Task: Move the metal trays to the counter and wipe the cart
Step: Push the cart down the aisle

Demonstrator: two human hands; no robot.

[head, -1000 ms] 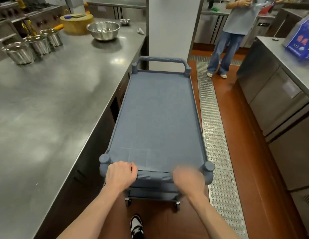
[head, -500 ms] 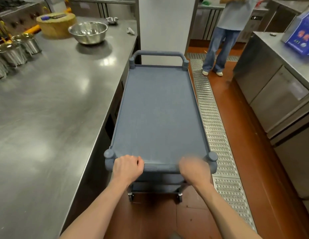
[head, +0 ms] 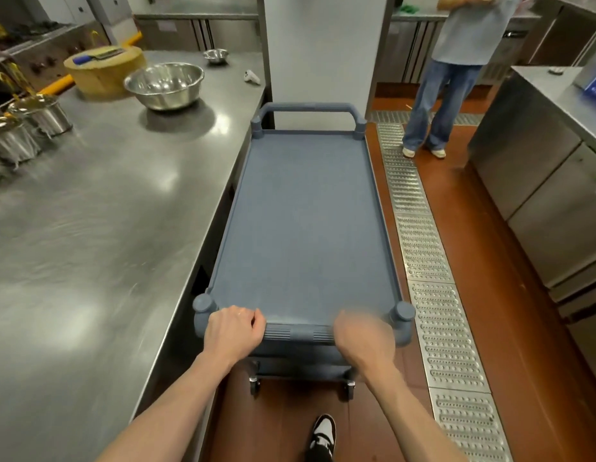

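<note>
Grey-blue cart (head: 303, 225) stood mid-frame beside the steel counter (head: 90, 201) at left; left hand (head: 235, 330) and blurred right hand (head: 364, 338) both gripped its near handle (head: 298, 334).

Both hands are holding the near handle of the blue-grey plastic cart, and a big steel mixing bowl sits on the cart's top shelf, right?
Not quite. In the head view the big steel mixing bowl sits on the stainless counter. The left hand and right hand do hold the blue-grey plastic cart.
</note>
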